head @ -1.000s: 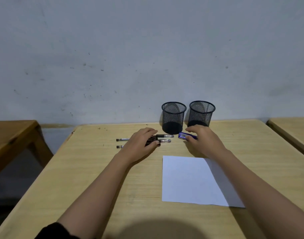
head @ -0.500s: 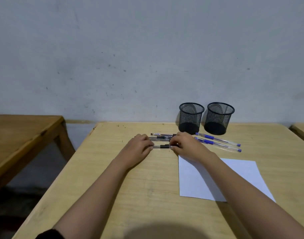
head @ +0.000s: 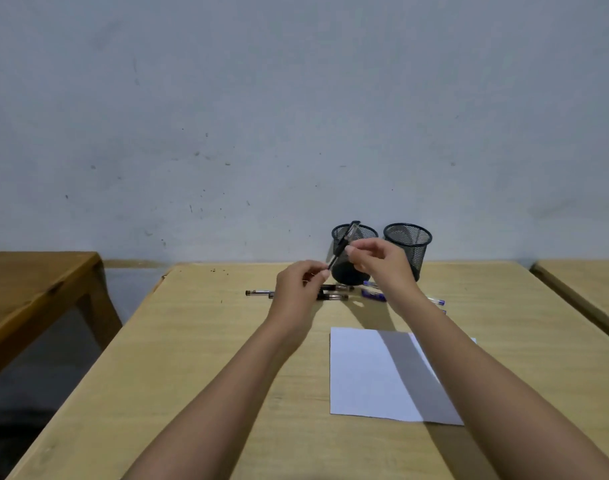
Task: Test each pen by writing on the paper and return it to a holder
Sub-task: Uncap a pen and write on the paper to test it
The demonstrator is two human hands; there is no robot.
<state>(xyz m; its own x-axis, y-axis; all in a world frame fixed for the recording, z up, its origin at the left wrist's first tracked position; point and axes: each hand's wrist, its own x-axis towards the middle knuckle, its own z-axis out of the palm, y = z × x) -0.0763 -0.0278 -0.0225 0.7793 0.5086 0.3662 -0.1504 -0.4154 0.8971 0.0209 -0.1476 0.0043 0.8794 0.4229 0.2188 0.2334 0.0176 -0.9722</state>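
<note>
Both hands are raised above the desk with a black pen [head: 344,242] tilted between them. My right hand [head: 379,261] pinches the pen's middle, and my left hand [head: 298,285] grips its lower end, near the tip or cap. Two black mesh holders stand at the back, the left holder [head: 354,233] partly behind the pen and the right holder [head: 407,237] beside it. Other black pens [head: 258,293] lie on the desk under my left hand. Blue pens [head: 374,295] lie behind my right wrist. A white sheet of paper [head: 369,372] lies flat under my right forearm.
The light wooden desk [head: 192,358] runs to a grey wall. A darker wooden table [head: 29,285] stands to the left across a gap, and another desk edge [head: 587,285] shows at the right.
Both hands have lifted one black pen off the desk, from flat among the others to tilted in front of the left holder. The head view has shifted.
</note>
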